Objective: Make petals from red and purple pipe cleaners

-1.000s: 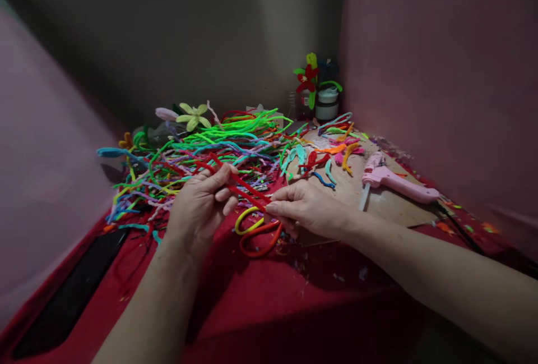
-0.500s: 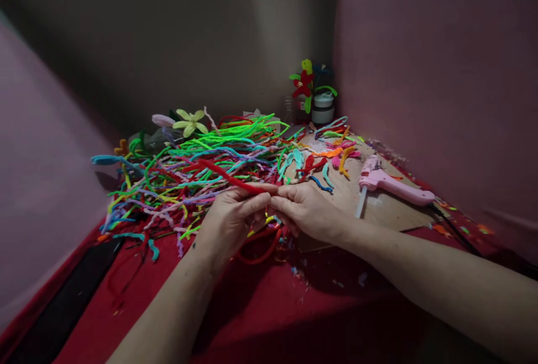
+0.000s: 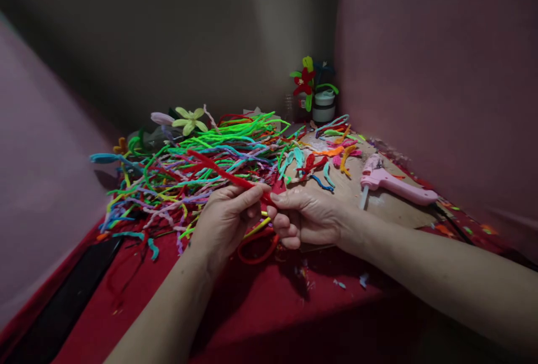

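A fuzzy red pipe cleaner (image 3: 221, 171) runs up and left out of my two hands, over the table. My left hand (image 3: 225, 215) pinches it between thumb and fingers. Close beside it, my right hand (image 3: 309, 213) grips its near end with the thumb on top and the other fingers curled under. The exact tip is partly hidden by the fingers. Below the hands a red loop of pipe cleaner (image 3: 257, 260) hangs or lies over the red cloth (image 3: 269, 308); I cannot tell whether it joins the held piece.
A heap of colourful pipe cleaners (image 3: 235, 134) covers the left and back. On a brown board (image 3: 395, 215) at right lie short bent pieces and a pink glue gun (image 3: 395, 184) with its cord. Behind stand a lidded jar (image 3: 324, 109) and a red pipe-cleaner flower (image 3: 303, 81).
My right hand has turned and shifted slightly down, its fingers now showing from the side. The hands have parted a little, baring more red between them. The far end of the pipe cleaner swung left.
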### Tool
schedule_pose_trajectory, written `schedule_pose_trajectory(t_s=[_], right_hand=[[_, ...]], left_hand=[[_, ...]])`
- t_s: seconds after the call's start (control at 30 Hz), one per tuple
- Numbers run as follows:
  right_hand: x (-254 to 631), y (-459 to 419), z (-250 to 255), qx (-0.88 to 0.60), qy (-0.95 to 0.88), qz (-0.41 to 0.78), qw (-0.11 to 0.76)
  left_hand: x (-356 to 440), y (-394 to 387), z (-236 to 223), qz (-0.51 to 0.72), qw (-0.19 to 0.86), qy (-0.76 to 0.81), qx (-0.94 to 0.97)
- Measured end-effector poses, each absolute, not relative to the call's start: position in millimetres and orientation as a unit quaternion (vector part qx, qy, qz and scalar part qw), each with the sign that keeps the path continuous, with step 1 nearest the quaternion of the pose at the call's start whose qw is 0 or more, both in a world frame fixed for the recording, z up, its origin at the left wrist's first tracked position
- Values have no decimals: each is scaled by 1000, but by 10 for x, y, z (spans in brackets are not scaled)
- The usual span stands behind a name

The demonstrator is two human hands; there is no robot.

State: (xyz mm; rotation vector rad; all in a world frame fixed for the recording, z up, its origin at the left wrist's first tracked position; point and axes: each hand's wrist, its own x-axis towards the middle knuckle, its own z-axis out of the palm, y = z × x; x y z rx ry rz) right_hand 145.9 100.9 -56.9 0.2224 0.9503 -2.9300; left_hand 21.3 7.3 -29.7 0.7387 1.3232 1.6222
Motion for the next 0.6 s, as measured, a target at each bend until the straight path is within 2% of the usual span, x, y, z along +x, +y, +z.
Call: schedule_pose_trajectory(t_s=[0.27,0.4,0.6], right_hand=[[1433,991,-579,87,438,-892,-67],[1443,958,-551,105,526,-831,-145],[1447,942,-522,176,553,-799,-159]], left_hand=[[251,69,-256,651,399,583,277],[263,67,-249,645,399,588,280],[223,73,-239,670,385,581,257]])
